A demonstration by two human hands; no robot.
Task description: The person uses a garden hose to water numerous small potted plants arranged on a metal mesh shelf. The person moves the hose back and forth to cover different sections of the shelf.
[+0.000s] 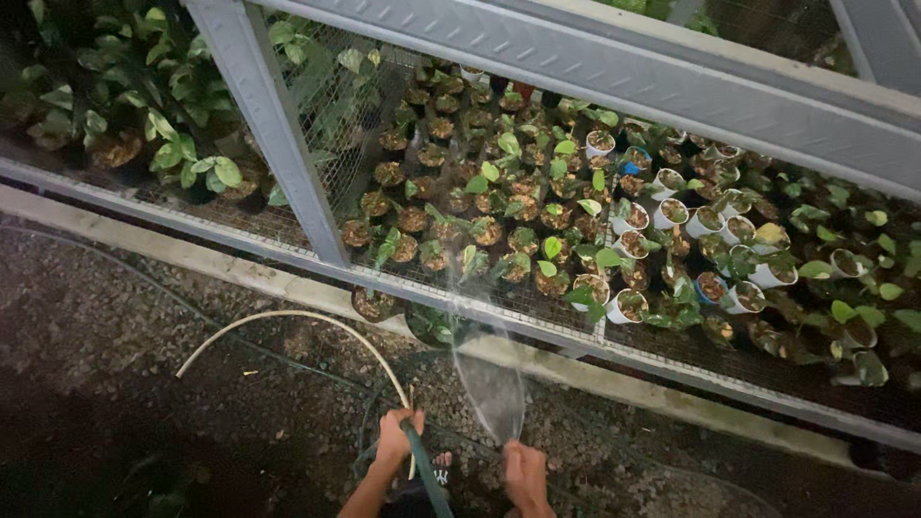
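Rubber hose [288,321], judged limp, wet, slippery: left hand [395,436] closed round it behind the outlet, right hand [523,470] closed at the spraying end, potted seedlings [537,225] ahead.

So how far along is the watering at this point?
Done: hard to tell, since wet soil cannot be made out in this dim view. In hand: the left hand grips the hose, the right hand is at its outlet, and a fan of water sprays toward the near pots on the mesh bench. Left: apparently the white pots to the right and the leafy plants to the left, which the spray is not reaching.
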